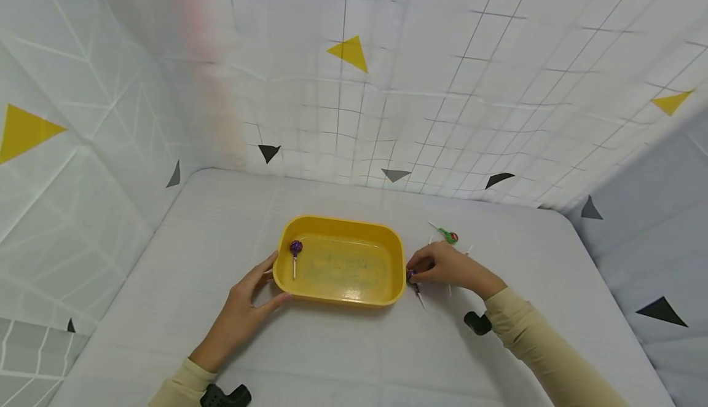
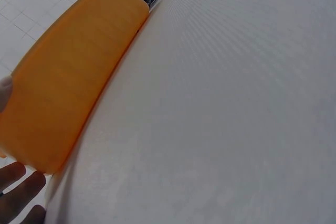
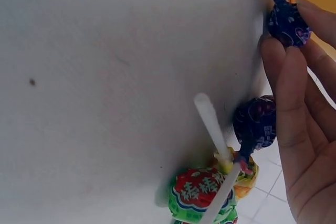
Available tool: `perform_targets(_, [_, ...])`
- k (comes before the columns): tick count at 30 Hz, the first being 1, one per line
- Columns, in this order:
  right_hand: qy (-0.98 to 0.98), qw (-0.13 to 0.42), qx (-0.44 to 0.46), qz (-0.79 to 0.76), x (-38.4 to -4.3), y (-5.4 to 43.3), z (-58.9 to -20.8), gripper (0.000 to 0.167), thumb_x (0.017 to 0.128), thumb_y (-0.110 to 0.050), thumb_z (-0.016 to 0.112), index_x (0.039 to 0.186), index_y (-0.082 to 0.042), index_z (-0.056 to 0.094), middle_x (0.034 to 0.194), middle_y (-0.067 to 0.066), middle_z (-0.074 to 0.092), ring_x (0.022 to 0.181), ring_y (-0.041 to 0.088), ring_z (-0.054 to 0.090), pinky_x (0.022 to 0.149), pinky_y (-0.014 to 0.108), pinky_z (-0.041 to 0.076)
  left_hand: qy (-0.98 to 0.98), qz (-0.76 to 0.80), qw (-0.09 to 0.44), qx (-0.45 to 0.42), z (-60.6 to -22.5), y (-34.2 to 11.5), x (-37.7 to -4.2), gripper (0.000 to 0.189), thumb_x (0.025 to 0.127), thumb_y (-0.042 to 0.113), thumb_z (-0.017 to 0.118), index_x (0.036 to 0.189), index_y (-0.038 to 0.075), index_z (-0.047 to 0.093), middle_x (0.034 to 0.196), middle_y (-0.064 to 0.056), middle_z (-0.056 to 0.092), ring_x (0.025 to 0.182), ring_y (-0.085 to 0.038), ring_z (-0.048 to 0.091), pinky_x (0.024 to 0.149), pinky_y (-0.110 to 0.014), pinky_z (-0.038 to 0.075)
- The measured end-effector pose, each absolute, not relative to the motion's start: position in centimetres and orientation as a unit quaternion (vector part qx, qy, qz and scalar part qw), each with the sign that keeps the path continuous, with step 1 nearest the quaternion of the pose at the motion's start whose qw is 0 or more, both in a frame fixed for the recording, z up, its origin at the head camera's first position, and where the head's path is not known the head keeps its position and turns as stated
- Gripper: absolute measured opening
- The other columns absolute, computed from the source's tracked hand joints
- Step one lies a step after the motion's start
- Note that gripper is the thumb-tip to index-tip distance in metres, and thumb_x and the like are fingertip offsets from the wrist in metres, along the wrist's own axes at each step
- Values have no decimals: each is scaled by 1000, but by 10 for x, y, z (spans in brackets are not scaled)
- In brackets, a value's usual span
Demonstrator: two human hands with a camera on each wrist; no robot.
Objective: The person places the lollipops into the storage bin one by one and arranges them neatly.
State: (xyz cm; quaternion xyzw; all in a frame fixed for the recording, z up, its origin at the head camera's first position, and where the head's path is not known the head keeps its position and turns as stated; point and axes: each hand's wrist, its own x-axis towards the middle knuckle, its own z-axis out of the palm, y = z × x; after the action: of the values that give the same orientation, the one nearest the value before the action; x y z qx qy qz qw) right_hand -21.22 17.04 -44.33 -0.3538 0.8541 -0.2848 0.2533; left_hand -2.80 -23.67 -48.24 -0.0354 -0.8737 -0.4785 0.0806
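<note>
A yellow rectangular tray (image 1: 337,302) sits on the white table, a purple-wrapped lollipop (image 1: 295,248) lying inside near its left end. My left hand (image 1: 239,315) holds the tray's near left corner, thumb on the near side and fingers on the left side. Just beyond the right end, my right hand (image 1: 450,265) pinches another purple-wrapped lollipop (image 3: 290,24) by its round head, its stick pointing away from the fingers. Beneath that hand, the right wrist view shows a second dark purple lollipop (image 3: 255,123), a green and red one (image 3: 199,192) and a yellow-wrapped one (image 3: 248,178).
Behind the right hand, the green and red lollipop lies on the white tabletop (image 1: 343,358), with more white sticks partly hidden by the hand. White patterned sheets (image 1: 310,106) stand along the back and both sides. A dark device (image 1: 224,395) is on each wrist.
</note>
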Motion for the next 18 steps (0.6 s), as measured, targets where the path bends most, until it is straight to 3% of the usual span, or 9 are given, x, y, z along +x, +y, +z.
perform_targets(18, [854, 249, -354, -290, -211, 171, -444, 21, 90, -19, 81, 110, -11, 79, 104, 1, 80, 87, 7, 73, 76, 15, 62, -874, -479, 79, -35, -482, -236, -28, 88, 88, 38, 82, 162, 24, 36, 164, 0, 42, 132, -21, 62, 114, -9, 42])
